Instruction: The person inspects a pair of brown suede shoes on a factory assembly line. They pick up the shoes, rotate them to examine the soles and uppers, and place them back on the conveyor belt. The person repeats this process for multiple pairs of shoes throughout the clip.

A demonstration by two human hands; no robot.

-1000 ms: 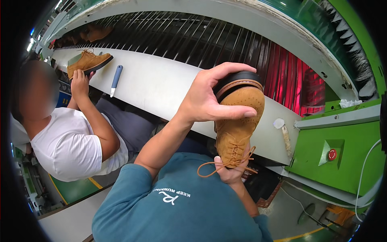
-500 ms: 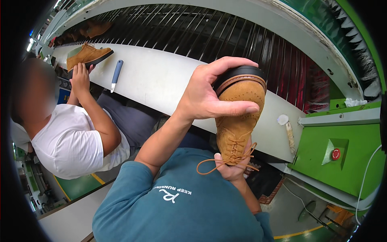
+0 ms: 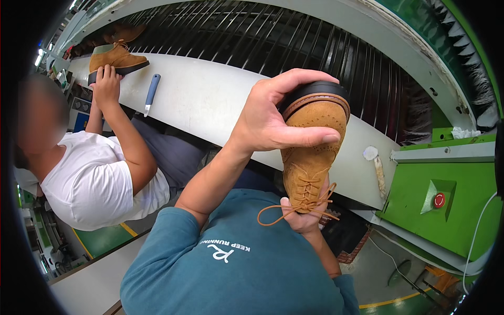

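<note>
Left hand [image 3: 273, 118] clamps tan shoe [image 3: 311, 152] at the toe, right hand [image 3: 300, 219] holds its heel. Loose laces [image 3: 294, 207] dangle; could snag, shoe might slip.

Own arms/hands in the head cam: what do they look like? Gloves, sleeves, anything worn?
No gloves: left hand and right hand are bare, with no ring, watch or band showing. Both forearms are bare; teal short sleeves belong to a teal T-shirt with white print on the chest. The right hand is partly hidden behind the tan shoe.
</note>
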